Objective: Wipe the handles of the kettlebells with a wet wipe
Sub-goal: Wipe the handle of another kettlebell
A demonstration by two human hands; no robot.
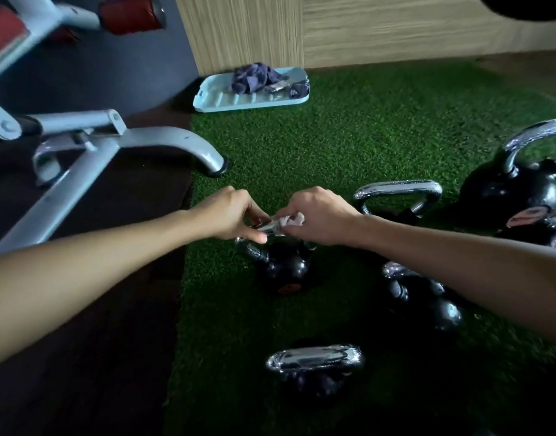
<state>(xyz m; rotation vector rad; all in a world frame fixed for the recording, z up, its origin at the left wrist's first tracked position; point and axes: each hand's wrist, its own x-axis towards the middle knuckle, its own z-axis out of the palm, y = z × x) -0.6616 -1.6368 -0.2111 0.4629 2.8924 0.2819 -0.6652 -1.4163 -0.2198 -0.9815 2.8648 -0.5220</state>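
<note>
Turf point(333, 146) open beyond wipe point(291, 219), handle point(267, 227)

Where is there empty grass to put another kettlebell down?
The widest bare grass lies beyond the left hand and right hand, up to the blue tray. A smaller strip runs between the dark mat and the nearest kettlebell. The right side is crowded with kettlebells.

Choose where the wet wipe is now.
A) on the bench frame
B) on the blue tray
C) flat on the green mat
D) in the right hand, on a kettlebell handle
D: the right hand pinches the bunched wipe against the handle of the small kettlebell, while the left hand holds the same handle beside it.
</note>
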